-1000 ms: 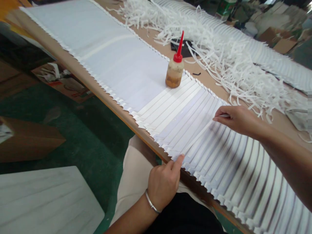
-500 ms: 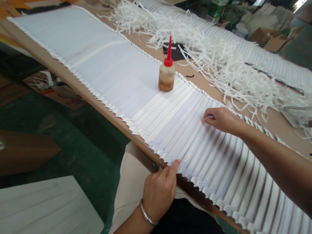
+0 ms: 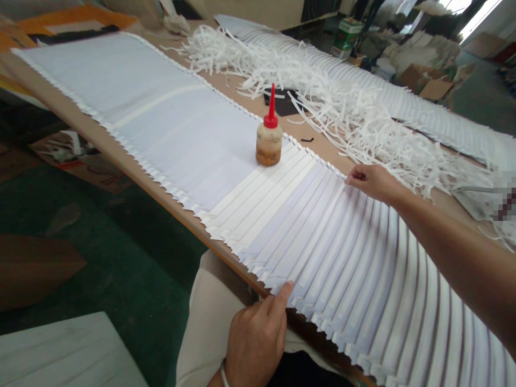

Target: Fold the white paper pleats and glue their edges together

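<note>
A long white sheet (image 3: pixel 173 145) lies across the table, its right part covered with overlapping white strips. My right hand (image 3: pixel 373 183) is closed in a pinch at the sheet's far edge, on the far end of a white strip (image 3: pixel 322 220). That strip runs down towards my left hand (image 3: pixel 258 328) at the near edge. There the index finger presses on the strip's near end, while the other fingers curl under, partly hidden. A glue bottle (image 3: pixel 269 148) with a red nozzle and brown liquid stands upright on the sheet, left of both hands.
Behind the sheet lies a heap of loose white strips (image 3: pixel 342 113), with another strip-covered panel (image 3: pixel 407 99) beyond it. A black piece (image 3: pixel 285 102) lies by the heap. The brown table's near edge (image 3: pixel 161 201) runs diagonally above the green floor. A cardboard box (image 3: pixel 36 271) sits lower left.
My right hand has moved along the strip to the sheet's far edge. My left hand keeps its place on the near edge. The camera view has shifted slightly.
</note>
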### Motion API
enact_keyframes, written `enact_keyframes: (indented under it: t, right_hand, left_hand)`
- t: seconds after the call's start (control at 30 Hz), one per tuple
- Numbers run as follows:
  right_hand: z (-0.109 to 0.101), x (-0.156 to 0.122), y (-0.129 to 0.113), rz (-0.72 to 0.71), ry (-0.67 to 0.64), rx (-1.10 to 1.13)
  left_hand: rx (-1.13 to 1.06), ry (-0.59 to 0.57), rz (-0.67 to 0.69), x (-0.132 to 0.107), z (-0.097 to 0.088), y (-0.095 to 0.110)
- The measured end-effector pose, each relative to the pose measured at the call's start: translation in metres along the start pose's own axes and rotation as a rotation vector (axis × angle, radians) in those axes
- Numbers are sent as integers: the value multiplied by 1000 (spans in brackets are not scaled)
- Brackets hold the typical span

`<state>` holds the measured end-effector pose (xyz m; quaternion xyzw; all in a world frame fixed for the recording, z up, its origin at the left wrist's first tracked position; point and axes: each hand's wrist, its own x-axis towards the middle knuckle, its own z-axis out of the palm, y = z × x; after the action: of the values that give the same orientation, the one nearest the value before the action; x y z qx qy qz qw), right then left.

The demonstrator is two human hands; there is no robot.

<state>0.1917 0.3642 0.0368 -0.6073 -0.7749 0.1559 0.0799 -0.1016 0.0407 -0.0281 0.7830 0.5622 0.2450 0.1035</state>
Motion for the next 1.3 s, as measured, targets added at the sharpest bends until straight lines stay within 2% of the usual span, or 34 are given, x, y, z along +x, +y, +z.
enact_keyframes:
  t: [0.57, 0.67, 0.77, 0.9, 1.03, 1.17, 1.23, 1.3]
  right_hand:
    - [19, 8, 2, 1, 28, -97]
    - [15, 20, 9, -23, 156, -203]
    - [8, 43, 17, -2, 240, -287]
    - [9, 80, 18, 66, 200, -312]
    - [24, 106, 11, 92, 177, -318]
    - [33, 115, 7, 71, 224, -298]
    - [27, 113, 14, 79, 261, -282]
    - [11, 105, 28, 107, 357, -198]
  left_hand:
    - [-51, 15, 13, 1, -1, -3]
    - [-110, 18, 10, -1, 1, -5]
    - [-285, 37, -10, -2, 1, -7]
    - [-509, 75, -96, -9, -1, -11]
    - [-521, 66, -130, -17, -3, -16]
    - [-508, 98, -126, -18, -2, -15]
    - [-503, 122, -104, -16, -1, -12]
    - [-506, 123, -75, -15, -2, -9]
